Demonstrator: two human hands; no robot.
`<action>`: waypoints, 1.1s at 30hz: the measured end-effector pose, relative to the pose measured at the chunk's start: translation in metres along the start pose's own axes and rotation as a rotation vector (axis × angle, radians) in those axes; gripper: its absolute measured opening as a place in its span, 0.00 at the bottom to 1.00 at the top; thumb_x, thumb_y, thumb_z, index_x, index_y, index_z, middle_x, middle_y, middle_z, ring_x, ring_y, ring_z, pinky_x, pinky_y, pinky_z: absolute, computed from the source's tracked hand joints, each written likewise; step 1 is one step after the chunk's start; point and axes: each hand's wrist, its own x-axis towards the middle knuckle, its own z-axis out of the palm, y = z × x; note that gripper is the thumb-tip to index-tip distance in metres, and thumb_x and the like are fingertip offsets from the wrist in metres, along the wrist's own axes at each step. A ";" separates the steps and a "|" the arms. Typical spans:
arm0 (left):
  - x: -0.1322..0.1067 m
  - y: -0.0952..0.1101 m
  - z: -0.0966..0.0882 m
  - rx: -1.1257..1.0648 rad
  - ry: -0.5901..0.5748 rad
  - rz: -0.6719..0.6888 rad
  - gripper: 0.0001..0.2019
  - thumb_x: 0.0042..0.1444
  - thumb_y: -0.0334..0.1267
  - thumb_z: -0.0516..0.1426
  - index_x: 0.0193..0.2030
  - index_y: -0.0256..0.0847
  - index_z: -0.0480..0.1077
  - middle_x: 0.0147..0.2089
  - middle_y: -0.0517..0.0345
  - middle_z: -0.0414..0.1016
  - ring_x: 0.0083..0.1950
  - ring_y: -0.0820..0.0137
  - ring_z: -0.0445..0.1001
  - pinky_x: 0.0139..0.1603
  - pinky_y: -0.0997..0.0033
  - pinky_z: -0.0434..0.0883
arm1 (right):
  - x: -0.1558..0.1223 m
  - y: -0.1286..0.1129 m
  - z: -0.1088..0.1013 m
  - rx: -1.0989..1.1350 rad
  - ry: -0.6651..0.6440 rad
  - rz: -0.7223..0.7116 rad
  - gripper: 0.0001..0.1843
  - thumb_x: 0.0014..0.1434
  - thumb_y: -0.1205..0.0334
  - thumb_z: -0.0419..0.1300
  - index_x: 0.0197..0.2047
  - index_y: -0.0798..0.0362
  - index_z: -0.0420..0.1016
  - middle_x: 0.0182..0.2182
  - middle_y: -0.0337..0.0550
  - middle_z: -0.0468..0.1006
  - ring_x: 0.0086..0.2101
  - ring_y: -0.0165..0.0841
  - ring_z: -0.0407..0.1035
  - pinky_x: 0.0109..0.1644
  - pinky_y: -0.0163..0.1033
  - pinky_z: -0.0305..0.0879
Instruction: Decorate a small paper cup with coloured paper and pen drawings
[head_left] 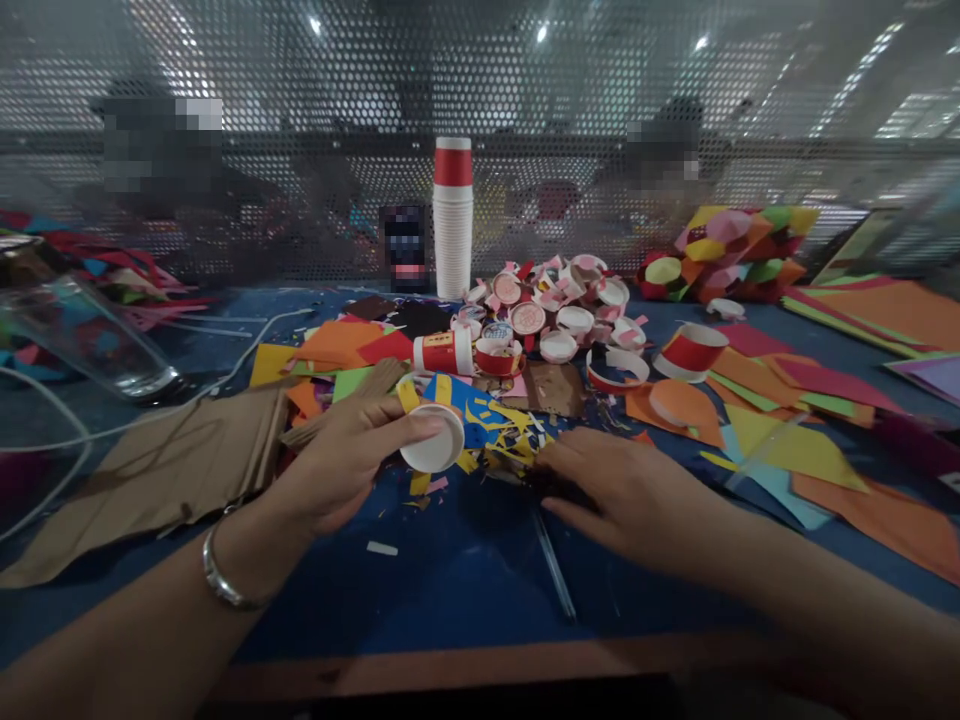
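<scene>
Head-worn view, forward and down, near hands (pixel 352 440) (pixel 619 485), across blue table (pixel 450 590), toward perforated screen (pixel 330 100), depth beyond unclear

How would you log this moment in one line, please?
left hand: holds paper cup piece; right hand: beside yellow scraps; cup stack: upright

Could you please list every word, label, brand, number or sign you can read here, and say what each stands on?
No text can be read.
Red-and-white cup lying on its side: marks too small to read.
Round printed pieces in the pile: too blurred.
Dark upright panel: pixelated, unreadable.
White cup piece in the left hand: no lettering visible.
</scene>
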 end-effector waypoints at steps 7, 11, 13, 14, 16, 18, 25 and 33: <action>-0.003 0.003 -0.003 0.040 0.002 -0.010 0.14 0.48 0.48 0.73 0.33 0.39 0.86 0.33 0.48 0.84 0.31 0.68 0.76 0.31 0.72 0.75 | 0.017 0.008 -0.009 0.097 0.051 0.108 0.04 0.65 0.65 0.54 0.36 0.49 0.68 0.29 0.41 0.77 0.27 0.34 0.70 0.32 0.39 0.60; -0.002 0.000 -0.003 0.005 -0.036 -0.032 0.12 0.48 0.46 0.73 0.32 0.39 0.86 0.33 0.48 0.84 0.32 0.67 0.77 0.33 0.71 0.74 | 0.025 0.004 -0.016 0.433 0.135 0.235 0.05 0.68 0.60 0.53 0.37 0.47 0.65 0.26 0.37 0.76 0.26 0.34 0.70 0.29 0.39 0.58; -0.002 -0.003 -0.004 -0.013 -0.065 -0.041 0.12 0.49 0.46 0.73 0.32 0.39 0.86 0.33 0.48 0.85 0.33 0.67 0.77 0.34 0.71 0.74 | 0.030 -0.001 -0.016 0.657 0.134 0.287 0.05 0.68 0.62 0.52 0.37 0.47 0.63 0.26 0.36 0.76 0.24 0.32 0.69 0.28 0.38 0.58; -0.003 -0.004 -0.004 -0.015 -0.084 -0.049 0.12 0.49 0.46 0.73 0.33 0.39 0.86 0.35 0.48 0.86 0.34 0.68 0.77 0.35 0.72 0.73 | 0.033 -0.004 -0.014 0.739 0.132 0.291 0.05 0.68 0.64 0.51 0.38 0.47 0.63 0.27 0.35 0.75 0.24 0.30 0.67 0.28 0.38 0.58; -0.003 -0.006 -0.004 -0.007 -0.112 -0.073 0.14 0.50 0.47 0.73 0.36 0.38 0.86 0.38 0.48 0.86 0.36 0.68 0.78 0.38 0.73 0.73 | 0.038 -0.008 -0.009 0.803 0.172 0.258 0.04 0.67 0.66 0.51 0.40 0.48 0.64 0.27 0.34 0.71 0.25 0.29 0.62 0.29 0.37 0.57; -0.003 -0.006 -0.005 0.012 -0.123 -0.101 0.16 0.49 0.48 0.74 0.37 0.37 0.86 0.39 0.48 0.86 0.37 0.69 0.78 0.38 0.74 0.72 | 0.042 -0.009 -0.002 0.792 0.230 0.201 0.02 0.70 0.63 0.53 0.43 0.48 0.66 0.30 0.34 0.68 0.29 0.30 0.60 0.32 0.37 0.56; -0.004 -0.006 -0.003 -0.011 -0.131 -0.108 0.13 0.52 0.46 0.73 0.38 0.39 0.87 0.39 0.52 0.87 0.37 0.72 0.78 0.39 0.77 0.72 | 0.039 -0.006 0.011 0.874 0.240 0.168 0.21 0.78 0.44 0.47 0.39 0.48 0.67 0.34 0.36 0.65 0.35 0.32 0.60 0.39 0.38 0.58; -0.009 -0.004 0.003 -0.009 -0.133 -0.143 0.15 0.50 0.48 0.74 0.36 0.38 0.86 0.34 0.54 0.85 0.33 0.76 0.75 0.34 0.81 0.69 | 0.039 -0.009 0.002 0.785 0.211 0.168 0.20 0.76 0.42 0.51 0.45 0.48 0.72 0.37 0.37 0.74 0.36 0.32 0.66 0.40 0.37 0.60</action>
